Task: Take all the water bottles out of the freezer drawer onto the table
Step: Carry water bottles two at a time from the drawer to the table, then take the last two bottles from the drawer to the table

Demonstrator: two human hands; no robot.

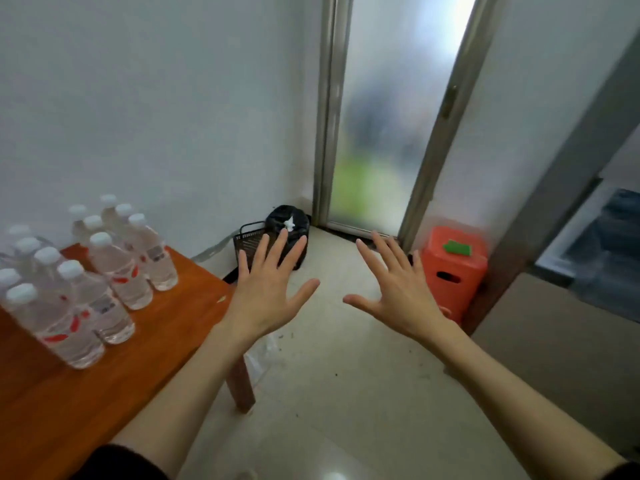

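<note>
Pale walls and a frosted glass door frame a light tiled floor, with the freezer drawer blurred at far right. On the left a wooden table carries the water bottles — all upright, clustered near the wall. Smaller things follow — an orange stool, a black bin, and the left hand and right hand, both empty, fingers spread, over the floor.

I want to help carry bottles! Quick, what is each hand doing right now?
Left hand: open, fingers spread, holding nothing.
Right hand: open, fingers spread, holding nothing.
</note>
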